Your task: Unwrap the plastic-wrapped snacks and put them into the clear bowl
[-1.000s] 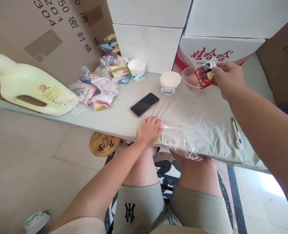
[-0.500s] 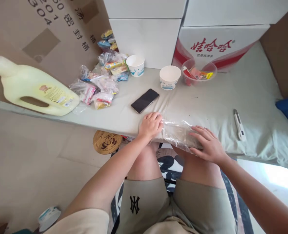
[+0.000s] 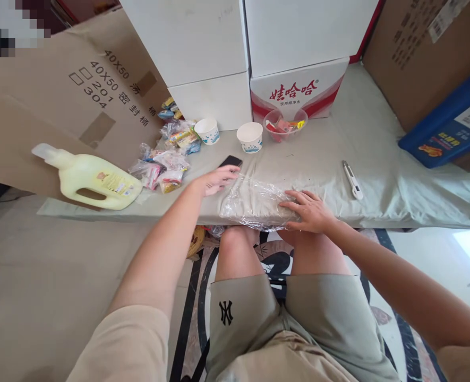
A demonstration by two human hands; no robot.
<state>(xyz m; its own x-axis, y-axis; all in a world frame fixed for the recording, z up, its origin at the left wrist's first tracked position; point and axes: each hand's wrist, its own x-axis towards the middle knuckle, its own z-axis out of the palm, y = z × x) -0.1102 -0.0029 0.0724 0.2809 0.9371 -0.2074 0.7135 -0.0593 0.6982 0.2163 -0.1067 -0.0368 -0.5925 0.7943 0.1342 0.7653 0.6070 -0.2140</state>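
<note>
A crumpled clear plastic bag (image 3: pixel 254 204) is spread on the cloth-covered table at its front edge, above my knees. My right hand (image 3: pixel 308 211) lies flat over its right end with the fingers spread. My left hand (image 3: pixel 219 180) is just off its upper left side, fingers stretched out to the right and a little apart. The fingertips come close to a raised corner of the plastic; I cannot tell whether they touch it. Behind them is a black phone (image 3: pixel 231 161), partly covered by the left hand.
Two paper bowls (image 3: pixel 207 132) and a clear bowl of wrapped snacks (image 3: pixel 284 127) stand by white boxes (image 3: pixel 298 93). Snack packets (image 3: pixel 171 162) and a yellow jug (image 3: pixel 99 183) are left. A utility knife (image 3: pixel 352 180) and a blue container (image 3: pixel 450 132) are right.
My left hand has lifted off the plastic and moved left, over the phone. The plastic is spread wider to the left. My right hand stays on it. The view has shifted.
</note>
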